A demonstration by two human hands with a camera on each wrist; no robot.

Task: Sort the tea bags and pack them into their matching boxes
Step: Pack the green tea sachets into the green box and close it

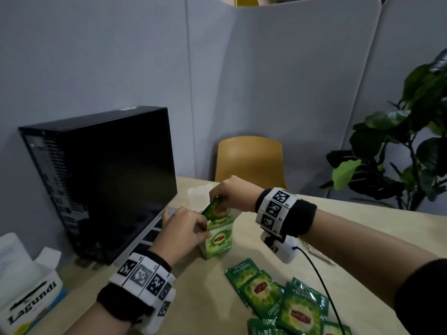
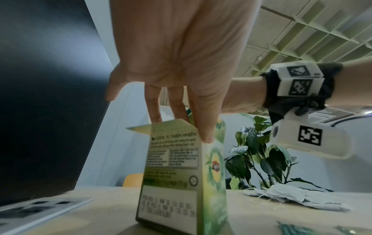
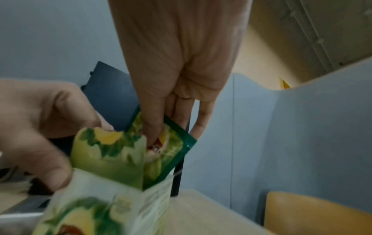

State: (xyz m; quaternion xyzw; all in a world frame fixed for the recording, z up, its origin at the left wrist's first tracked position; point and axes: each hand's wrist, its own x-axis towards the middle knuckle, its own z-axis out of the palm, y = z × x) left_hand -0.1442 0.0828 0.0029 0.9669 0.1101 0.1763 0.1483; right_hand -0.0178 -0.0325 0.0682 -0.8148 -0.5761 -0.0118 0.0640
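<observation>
Where the frame cuts off loose green sachets (image 1: 281,296) at five o'clock, my left hand (image 1: 180,229) grips the green box (image 1: 217,240) on the tabletop (image 1: 200,293); beyond, my right hand (image 1: 229,192) pinches a sachet (image 1: 212,209), its lower end hidden inside.

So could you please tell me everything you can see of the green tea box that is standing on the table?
The green tea box is a small light-green printed carton with a red-and-yellow logo, standing upright on the beige table. Its top flaps are open. The left hand steadies its top edge, thumb on the corner, while the right hand slides a green tea sachet into the opening. A side panel carries printed text tables.
</observation>
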